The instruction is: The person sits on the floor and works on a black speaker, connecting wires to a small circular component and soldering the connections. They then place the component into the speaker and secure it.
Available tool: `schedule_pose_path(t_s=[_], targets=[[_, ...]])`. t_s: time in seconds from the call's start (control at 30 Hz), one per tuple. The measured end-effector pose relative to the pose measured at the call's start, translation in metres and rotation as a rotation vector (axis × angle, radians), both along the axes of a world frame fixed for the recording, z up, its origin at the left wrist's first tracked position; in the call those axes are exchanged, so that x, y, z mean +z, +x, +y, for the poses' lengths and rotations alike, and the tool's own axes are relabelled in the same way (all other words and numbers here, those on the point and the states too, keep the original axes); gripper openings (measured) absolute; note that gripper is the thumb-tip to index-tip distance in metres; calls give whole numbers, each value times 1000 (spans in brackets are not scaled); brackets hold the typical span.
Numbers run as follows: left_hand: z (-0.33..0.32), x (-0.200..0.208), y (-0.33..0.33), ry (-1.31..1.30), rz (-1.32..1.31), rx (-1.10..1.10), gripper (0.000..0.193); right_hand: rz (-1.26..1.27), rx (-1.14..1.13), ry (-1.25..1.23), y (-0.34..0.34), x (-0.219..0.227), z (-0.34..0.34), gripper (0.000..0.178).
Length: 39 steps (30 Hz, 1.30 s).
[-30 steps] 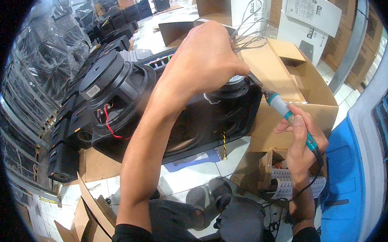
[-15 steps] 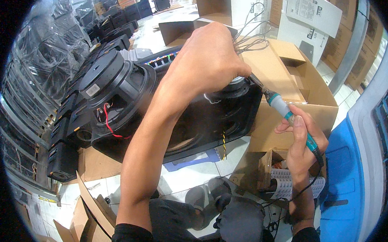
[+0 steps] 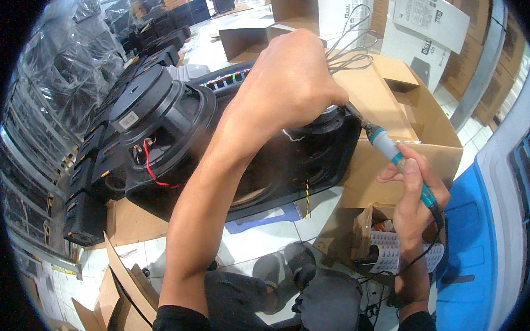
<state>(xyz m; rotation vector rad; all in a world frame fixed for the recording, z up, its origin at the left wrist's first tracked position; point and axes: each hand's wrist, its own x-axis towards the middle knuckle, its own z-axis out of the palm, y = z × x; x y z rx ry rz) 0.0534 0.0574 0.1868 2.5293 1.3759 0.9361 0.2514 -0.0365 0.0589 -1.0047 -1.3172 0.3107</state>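
Observation:
My right hand (image 3: pixel 421 187) grips a soldering iron (image 3: pixel 387 146) with a grey and teal handle, its cord hanging down past my wrist. The iron's tip points up and left, to the edge of a round speaker driver (image 3: pixel 320 125) mostly covered by my left hand (image 3: pixel 298 81). That hand is closed, fingertips hidden, and loops of thin grey solder wire (image 3: pixel 353 63) come out beside it. Under both lies a black speaker cabinet (image 3: pixel 289 160). On its left part rests a large woofer (image 3: pixel 143 104), magnet up, with a red wire (image 3: pixel 148 163) at its terminals.
An opened cardboard box (image 3: pixel 401 162) stands right of the cabinet, with a smaller carton (image 3: pixel 362 232) below. A blue plastic panel (image 3: pixel 468 245) is at far right. Black units (image 3: pixel 85 211) line the left, near plastic-wrapped goods (image 3: pixel 74 56). Cardboard flaps (image 3: pixel 123 289) lie lower left.
My left hand and the soldering iron have shifted very slightly to the right, along with a small shift of the view. Both hands keep the same hold.

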Motion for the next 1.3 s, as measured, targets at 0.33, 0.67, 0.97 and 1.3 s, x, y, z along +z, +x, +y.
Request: schedule_pose_path(t_s=[0.33, 0.67, 0.97, 1.3], targets=[[0, -4, 5, 65, 17, 47, 32, 50, -10, -23, 2, 3, 2, 29], [-5, -7, 12, 126, 10, 51, 33, 177, 7, -63, 1, 2, 5, 33], [-3, -14, 19, 197, 23, 86, 30, 248, 24, -74, 4, 0, 9, 40], [-5, -7, 13, 170, 1, 72, 30, 247, 18, -53, 3, 1, 9, 43]])
